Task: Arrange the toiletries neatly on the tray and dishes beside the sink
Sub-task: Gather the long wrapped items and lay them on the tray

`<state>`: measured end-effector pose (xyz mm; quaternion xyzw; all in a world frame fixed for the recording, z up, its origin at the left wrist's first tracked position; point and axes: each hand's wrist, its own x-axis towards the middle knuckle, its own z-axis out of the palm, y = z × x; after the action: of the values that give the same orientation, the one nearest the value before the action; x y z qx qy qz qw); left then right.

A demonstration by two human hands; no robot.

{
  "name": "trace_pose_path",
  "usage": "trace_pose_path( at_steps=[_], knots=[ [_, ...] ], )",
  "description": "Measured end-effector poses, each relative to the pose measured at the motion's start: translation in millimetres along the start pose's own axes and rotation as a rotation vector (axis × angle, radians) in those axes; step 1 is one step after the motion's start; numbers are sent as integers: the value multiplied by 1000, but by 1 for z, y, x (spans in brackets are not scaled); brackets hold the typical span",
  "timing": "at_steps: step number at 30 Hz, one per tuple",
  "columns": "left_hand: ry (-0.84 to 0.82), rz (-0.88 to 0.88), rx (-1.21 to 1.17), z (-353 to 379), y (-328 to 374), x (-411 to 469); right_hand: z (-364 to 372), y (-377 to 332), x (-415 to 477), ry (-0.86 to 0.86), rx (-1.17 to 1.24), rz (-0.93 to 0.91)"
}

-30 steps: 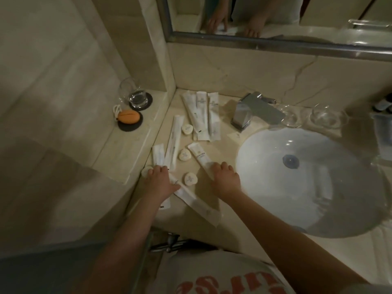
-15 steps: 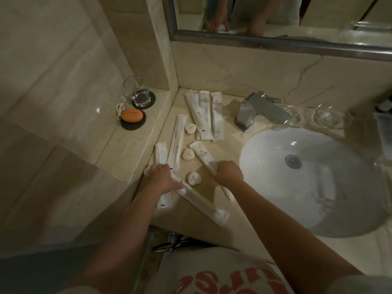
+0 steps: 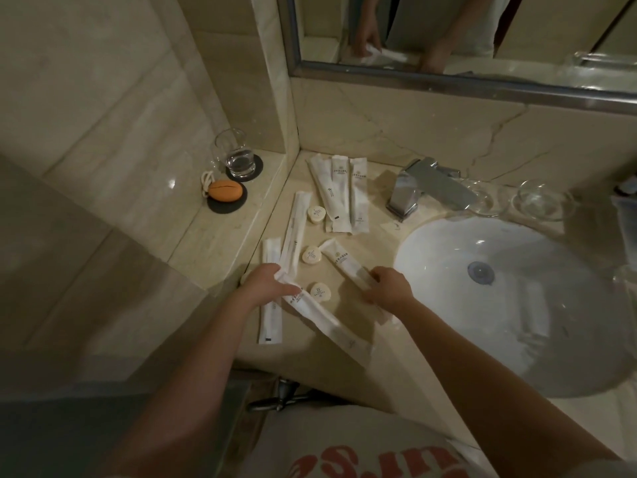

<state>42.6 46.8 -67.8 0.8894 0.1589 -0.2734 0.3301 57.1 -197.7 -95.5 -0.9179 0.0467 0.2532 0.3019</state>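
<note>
beige marble runs across the counter (image 3: 372, 343) and up the walls, with a framed mirror (image 3: 448, 32) above and a white round sink (image 3: 537, 326) set into the top on the right. a chrome faucet (image 3: 418, 191) stands at the back of the basin, and two clear glass dishes (image 3: 543, 200) sit behind the rim, just right of the spout. on the raised ledge to the left a drinking glass (image 3: 236, 155) stands on a dark coaster, and an orange oval soap (image 3: 224, 191) lies on a second dark coaster in front of it.

white toiletry packets are spread over the counter between ledge and sink. three long sachets (image 3: 341, 194) lie side by side at the back, near the corner. a long thin packet (image 3: 294, 236) slants beside them, and a short flat packet (image 3: 270, 305) lies along the counter edge. three small round soaps (image 3: 312, 255) are dotted down the middle, apart from each other.

the person's left hand (image 3: 267, 286) pinches the top end of a long white packet (image 3: 320, 319) that trails toward the front edge. their right hand (image 3: 387, 288) is curled around the lower end of a white tube (image 3: 344, 262), fingers closed on it, the tube's cap end pointing toward the back.
</note>
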Motion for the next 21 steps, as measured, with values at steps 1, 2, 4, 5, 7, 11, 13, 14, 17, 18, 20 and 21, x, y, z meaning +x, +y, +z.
trace_pose_path(
  at_steps=[1, 2, 4, 5, 7, 11, 13, 14, 17, 18, 20, 21],
  knots=[
    [-1, -9, -33, -3, 1, -4, -2, 1, 0, 8, 5, 11],
    [-9, -13, -60, -6, 2, -5, -4, 1, -1, 20, 27, 20],
    [-30, 13, -103, -13, 3, -8, -6, 2, -2, 38, 112, 35],
    [-40, 27, -116, -17, 4, -10, -8, 2, -4, 37, 180, 42],
    [-70, 39, -170, -22, 7, -13, -13, 1, -8, 11, 317, 36],
    [-61, 101, -226, -22, 28, -18, -28, -1, -19, -2, 443, -66],
    [-50, 141, -245, -20, 46, -22, -41, 1, -28, 19, 486, -97],
    [-52, 160, -247, -18, 56, -24, -48, 3, -33, 27, 509, -108],
    [-63, 211, -229, -5, 92, -30, -70, 20, -47, 66, 518, -119],
    [-81, 230, -235, 2, 104, -32, -78, 28, -53, 85, 511, -115],
    [-111, 273, -228, 18, 129, -36, -92, 50, -64, 122, 516, -100],
    [-130, 291, -224, 28, 140, -39, -98, 62, -70, 138, 525, -87]
  ],
)
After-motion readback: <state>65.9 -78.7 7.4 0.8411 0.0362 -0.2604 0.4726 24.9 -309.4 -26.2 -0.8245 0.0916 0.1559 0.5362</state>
